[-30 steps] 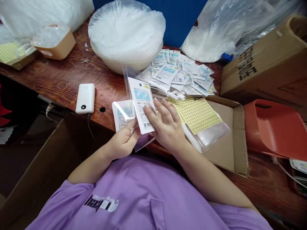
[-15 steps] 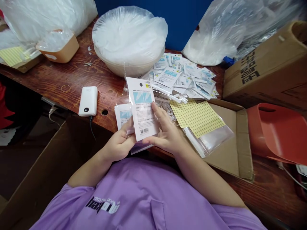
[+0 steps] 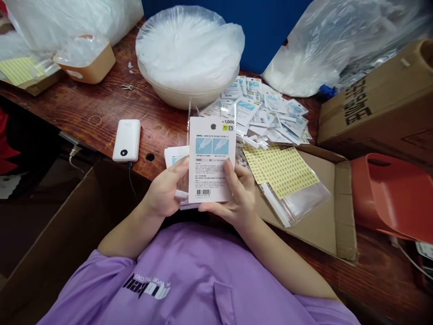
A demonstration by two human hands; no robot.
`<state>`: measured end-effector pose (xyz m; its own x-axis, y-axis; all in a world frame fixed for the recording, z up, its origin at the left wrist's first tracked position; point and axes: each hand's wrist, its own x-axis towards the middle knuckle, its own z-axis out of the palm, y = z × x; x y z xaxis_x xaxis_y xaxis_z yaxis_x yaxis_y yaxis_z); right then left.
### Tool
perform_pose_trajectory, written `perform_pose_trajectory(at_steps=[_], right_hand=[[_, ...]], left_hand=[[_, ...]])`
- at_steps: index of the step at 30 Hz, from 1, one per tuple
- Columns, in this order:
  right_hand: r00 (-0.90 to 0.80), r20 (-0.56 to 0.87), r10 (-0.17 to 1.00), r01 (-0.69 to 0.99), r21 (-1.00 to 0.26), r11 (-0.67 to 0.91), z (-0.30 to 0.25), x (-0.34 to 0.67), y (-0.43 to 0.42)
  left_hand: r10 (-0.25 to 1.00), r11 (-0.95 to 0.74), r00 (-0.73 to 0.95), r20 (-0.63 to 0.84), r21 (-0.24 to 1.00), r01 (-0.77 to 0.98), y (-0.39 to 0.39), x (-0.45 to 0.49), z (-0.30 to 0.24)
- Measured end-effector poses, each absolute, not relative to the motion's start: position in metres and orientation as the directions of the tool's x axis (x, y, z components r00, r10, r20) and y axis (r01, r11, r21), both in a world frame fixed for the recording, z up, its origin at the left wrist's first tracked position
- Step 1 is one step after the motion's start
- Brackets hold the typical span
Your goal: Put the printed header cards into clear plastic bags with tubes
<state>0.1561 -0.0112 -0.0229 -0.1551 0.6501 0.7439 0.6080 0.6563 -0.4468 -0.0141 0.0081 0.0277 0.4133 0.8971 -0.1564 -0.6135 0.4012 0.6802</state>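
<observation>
Upright in front of me is a white printed header card (image 3: 211,180) with two blue pictures, a barcode and a hang hole. Clear plastic film sticks up above its top edge. My right hand (image 3: 241,194) grips the card by its right side and lower corner, thumb beneath and fingers along the edge. On the other side, my left hand (image 3: 165,189) is closed on a small stack of similar cards (image 3: 172,154), its fingertips by the front card's left edge. The front card hides most of that stack.
Behind my hands lies a pile of packed cards (image 3: 264,108) beside a plastic-lined bowl (image 3: 189,97). A shallow cardboard tray (image 3: 324,230) holds yellow sticker sheets (image 3: 291,174) and clear bags. A white power bank (image 3: 126,141), an orange tub (image 3: 94,70) and a red bin (image 3: 389,194) stand around.
The front card has turned from tilted to nearly straight and shifted slightly right with my right hand. My left hand has moved a little left, and more of the stack is hidden.
</observation>
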Motion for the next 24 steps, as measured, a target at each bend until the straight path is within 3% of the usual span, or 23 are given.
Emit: perform_pose_trajectory(at_steps=[5,8,14,19,24], right_hand=[[-0.076,0.736,0.672,0.692,-0.446,0.567,-0.022,0.160,-0.014],[-0.075,0.723,0.687,0.698,-0.454,0.554,-0.019,0.160,-0.016],[-0.054,0.658,0.751,0.671,-0.533,0.516,-0.019,0.157,-0.019],[0.044,0.630,0.775,0.680,-0.587,0.439,-0.012,0.158,-0.019],[0.139,0.579,0.803,0.600,-0.695,0.397,-0.006,0.158,-0.017]], left_hand=[[0.888,0.432,0.407,-0.215,0.695,-0.575,0.004,-0.011,0.025],[0.888,0.391,0.436,-0.144,0.737,-0.552,-0.002,-0.011,0.018],[0.934,0.122,0.358,0.016,0.926,-0.359,-0.013,-0.010,0.005],[0.930,-0.063,0.332,0.157,0.959,-0.277,-0.021,-0.007,0.000],[0.837,-0.291,0.458,0.300,0.952,-0.093,-0.019,-0.011,-0.002]])
